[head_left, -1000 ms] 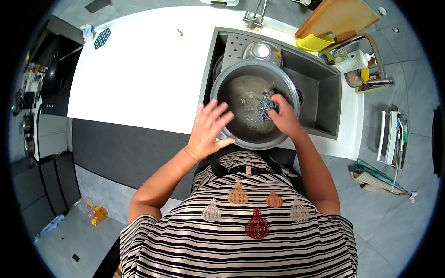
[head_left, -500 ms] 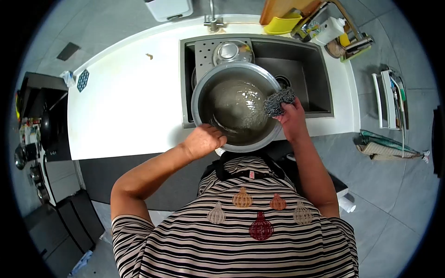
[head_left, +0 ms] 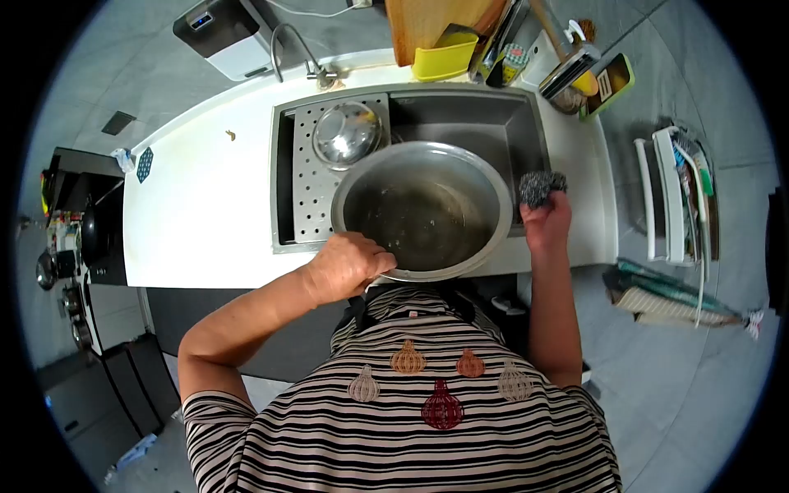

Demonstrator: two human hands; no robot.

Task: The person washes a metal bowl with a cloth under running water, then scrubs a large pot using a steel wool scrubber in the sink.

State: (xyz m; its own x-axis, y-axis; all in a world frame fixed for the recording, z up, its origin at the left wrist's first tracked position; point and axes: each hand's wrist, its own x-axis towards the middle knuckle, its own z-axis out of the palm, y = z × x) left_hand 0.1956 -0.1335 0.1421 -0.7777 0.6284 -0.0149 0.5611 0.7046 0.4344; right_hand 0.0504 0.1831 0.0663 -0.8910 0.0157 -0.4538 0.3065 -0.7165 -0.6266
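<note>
A large metal basin point(head_left: 419, 214) with murky water in it sits tilted over the front of the sink point(head_left: 514, 135). My left hand point(head_left: 355, 264) is closed round the basin's near left rim. Away from the basin on the right, my right hand point(head_left: 546, 222) grips a grey steel wool scrubber point(head_left: 542, 188) above the sink's right edge. Behind the basin, a round shiny metal lid or bowl point(head_left: 347, 134) rests on the perforated drain tray point(head_left: 311, 189).
White countertop point(head_left: 197, 205) runs to the left. Behind the sink stand a faucet point(head_left: 319, 72), a yellow-green holder point(head_left: 445, 59) and wooden cutting boards point(head_left: 415, 29). A bottle and utensils crowd the back right corner. A white rack point(head_left: 670, 197) is at the right.
The scrubber in my right hand has moved right, off the basin's rim. The basin now tilts, and my left hand has closed more firmly on its rim. The view has shifted.
</note>
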